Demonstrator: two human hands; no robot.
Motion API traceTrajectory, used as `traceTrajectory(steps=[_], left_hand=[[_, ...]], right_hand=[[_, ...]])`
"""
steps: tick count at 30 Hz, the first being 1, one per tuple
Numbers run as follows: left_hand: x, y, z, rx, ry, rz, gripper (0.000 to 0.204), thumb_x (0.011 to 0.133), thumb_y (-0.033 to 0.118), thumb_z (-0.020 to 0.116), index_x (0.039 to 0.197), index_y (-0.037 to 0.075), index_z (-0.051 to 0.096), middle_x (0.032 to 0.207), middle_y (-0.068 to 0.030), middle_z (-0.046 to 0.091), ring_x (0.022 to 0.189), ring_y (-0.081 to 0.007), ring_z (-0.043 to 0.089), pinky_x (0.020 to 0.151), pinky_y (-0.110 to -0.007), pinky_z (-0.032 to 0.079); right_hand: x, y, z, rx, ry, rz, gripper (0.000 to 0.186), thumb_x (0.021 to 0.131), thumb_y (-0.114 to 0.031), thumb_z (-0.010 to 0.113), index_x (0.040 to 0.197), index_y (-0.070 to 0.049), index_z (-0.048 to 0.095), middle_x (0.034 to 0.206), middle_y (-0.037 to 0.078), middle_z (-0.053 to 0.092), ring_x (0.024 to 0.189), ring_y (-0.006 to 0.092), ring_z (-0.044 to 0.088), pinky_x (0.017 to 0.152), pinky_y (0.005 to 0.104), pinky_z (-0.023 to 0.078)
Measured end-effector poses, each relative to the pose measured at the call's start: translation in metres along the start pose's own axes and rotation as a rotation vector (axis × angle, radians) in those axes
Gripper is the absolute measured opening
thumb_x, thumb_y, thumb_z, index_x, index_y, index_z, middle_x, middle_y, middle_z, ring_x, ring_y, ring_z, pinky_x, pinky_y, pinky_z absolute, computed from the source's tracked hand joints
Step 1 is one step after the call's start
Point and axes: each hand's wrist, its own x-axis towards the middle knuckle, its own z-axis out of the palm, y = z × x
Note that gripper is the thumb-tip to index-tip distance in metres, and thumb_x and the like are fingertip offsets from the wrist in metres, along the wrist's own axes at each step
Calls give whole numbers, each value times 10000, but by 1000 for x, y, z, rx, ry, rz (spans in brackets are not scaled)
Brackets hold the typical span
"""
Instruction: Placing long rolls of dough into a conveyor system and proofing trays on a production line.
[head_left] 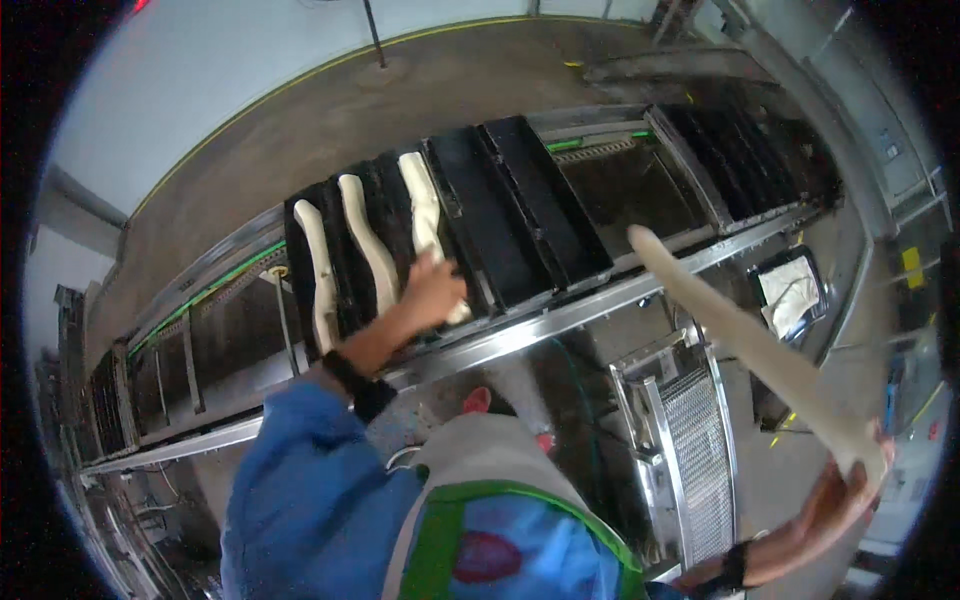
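Three long, pale dough strips (318, 270) lie in black trough pans (525, 230) on a metal conveyor. My left hand (430, 290) is on the lower part of the right-hand strip (419, 195), its fingers curled onto the dough and partly hiding it. Out to the right, my right hand (845, 485) grips one end of another long dough piece (735, 330), which stretches diagonally up toward the pans with its far tip beside the conveyor's gap.
More black pans (735, 160) sit farther right on the conveyor (530, 322). A metal mesh chute (690, 460) stands below the rail, and a dark bin with pale material (790, 295) is at the right. A post (378, 50) rises from the floor beyond.
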Motion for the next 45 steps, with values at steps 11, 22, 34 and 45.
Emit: traceTrajectory(steps=[11, 22, 34, 45], left_hand=[[27, 74, 0, -69, 76, -547, 429, 836, 378, 412, 728, -3, 577, 732, -161, 586, 822, -329, 525, 769, -447, 334], [3, 88, -11, -45, 41, -505, 376, 758, 354, 530, 807, -17, 567, 846, -169, 566, 869, -302, 478, 803, -425, 303], [-26, 96, -49, -28, 96, -75, 139, 768, 207, 520, 883, 133, 546, 1110, -85, 488, 1175, -228, 329, 973, -505, 183], [-20, 109, -52, -59, 104, -55, 139, 715, 224, 587, 811, 125, 561, 1080, -70, 511, 1175, -234, 339, 978, -497, 197]], right_hand=[[-44, 281, 233, -744, -1121, -340, 679, 528, -6, 668, 1150, -181, 462, 1278, 136, 301, 1144, 401, 286, 896, 485, 303], [-85, 261, 291, -855, -1209, -200, 373, 670, -4, 500, 1038, -63, 526, 1003, 124, 554, 980, 324, 495, 787, 443, 403], [-47, 249, 316, -995, -1345, 2, 575, 688, -125, 561, 1227, -154, 361, 858, 207, 584, 818, 348, 575, 700, 394, 477], [-75, 305, 329, -1108, -865, -381, 359, 769, -94, 462, 1122, -98, 397, 937, 160, 491, 756, 319, 566, 604, 357, 497]])
